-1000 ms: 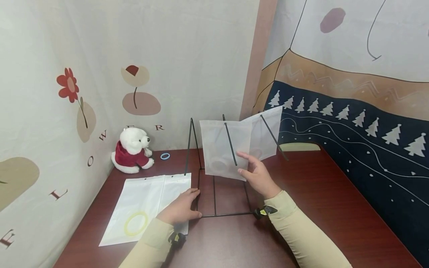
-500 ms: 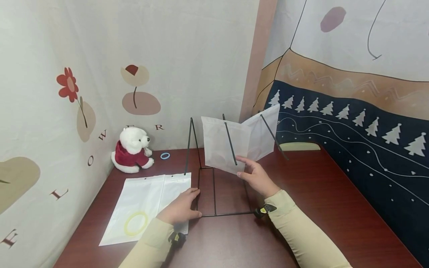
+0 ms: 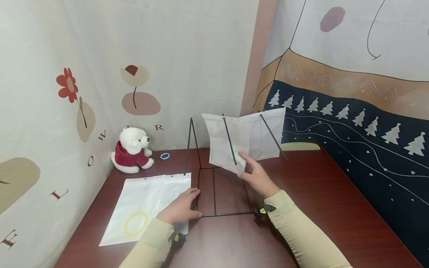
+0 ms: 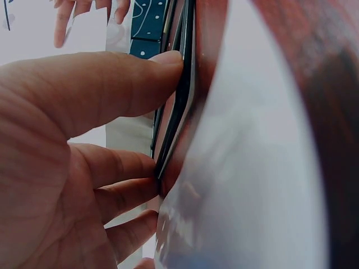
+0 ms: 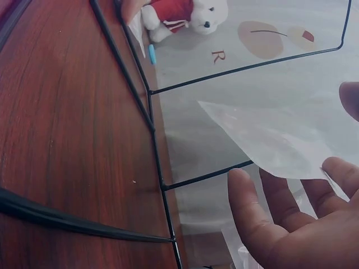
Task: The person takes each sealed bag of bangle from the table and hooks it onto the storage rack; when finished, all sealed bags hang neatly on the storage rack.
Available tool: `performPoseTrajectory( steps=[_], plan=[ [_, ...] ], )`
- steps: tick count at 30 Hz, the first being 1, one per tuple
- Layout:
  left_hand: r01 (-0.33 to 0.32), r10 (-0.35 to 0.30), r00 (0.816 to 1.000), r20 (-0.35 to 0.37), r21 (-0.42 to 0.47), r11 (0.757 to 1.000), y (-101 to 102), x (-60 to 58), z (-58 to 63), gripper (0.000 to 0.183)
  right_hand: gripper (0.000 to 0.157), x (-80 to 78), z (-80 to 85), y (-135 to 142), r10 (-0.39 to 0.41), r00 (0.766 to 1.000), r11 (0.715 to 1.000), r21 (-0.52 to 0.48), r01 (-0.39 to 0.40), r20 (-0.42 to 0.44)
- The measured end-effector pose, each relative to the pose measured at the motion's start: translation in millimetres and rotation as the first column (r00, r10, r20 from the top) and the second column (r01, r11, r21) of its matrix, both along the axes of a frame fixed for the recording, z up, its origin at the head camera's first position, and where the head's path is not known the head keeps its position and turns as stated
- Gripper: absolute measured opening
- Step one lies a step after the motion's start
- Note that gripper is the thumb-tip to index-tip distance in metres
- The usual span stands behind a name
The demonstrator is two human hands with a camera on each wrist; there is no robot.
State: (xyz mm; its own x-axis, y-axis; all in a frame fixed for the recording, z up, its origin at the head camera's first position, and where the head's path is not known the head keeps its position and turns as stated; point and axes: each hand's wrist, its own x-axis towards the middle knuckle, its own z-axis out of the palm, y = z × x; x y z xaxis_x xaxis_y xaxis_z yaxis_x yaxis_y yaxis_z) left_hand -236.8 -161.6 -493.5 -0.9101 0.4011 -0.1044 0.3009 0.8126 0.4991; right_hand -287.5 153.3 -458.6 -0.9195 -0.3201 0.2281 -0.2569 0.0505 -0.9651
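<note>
In the head view, a black wire rack stands in the middle of the table. My left hand lies at its front left corner, thumb and nearly straight fingertips against the base rod. On two upper rods of the rack hangs a translucent white bag, bent along its middle. My right hand touches the bag's lower edge with index finger and thumb apart. The right wrist view shows the bag lying against those fingers. A white bag with a yellow ring lies flat under my left forearm.
A white plush bear in a red top sits at the back left of the table, with a blue ring beside it. A pale green object lies at the far right edge. Printed cloth walls enclose the table.
The hanging bag's lower left part has risen and bent inward against my right fingers. Its right panel swung in, then out to the right. My left hand and the rack stayed still.
</note>
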Motion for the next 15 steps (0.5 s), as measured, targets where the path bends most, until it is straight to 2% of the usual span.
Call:
performPoseTrajectory(
  steps=[5,15],
  plan=[
    [0.000,0.000,1.000,-0.001,0.008,1.000,-0.5,0.7,-1.1,0.085,0.081,0.5,0.5,-0.5,-0.008,1.000,1.000,0.001,0.008,0.000],
    [0.000,0.000,1.000,-0.001,0.016,1.000,-0.1,1.4,0.6,0.085,0.074,-2.0,-4.0,1.6,-0.115,0.990,0.982,0.138,0.126,-0.086]
  ],
)
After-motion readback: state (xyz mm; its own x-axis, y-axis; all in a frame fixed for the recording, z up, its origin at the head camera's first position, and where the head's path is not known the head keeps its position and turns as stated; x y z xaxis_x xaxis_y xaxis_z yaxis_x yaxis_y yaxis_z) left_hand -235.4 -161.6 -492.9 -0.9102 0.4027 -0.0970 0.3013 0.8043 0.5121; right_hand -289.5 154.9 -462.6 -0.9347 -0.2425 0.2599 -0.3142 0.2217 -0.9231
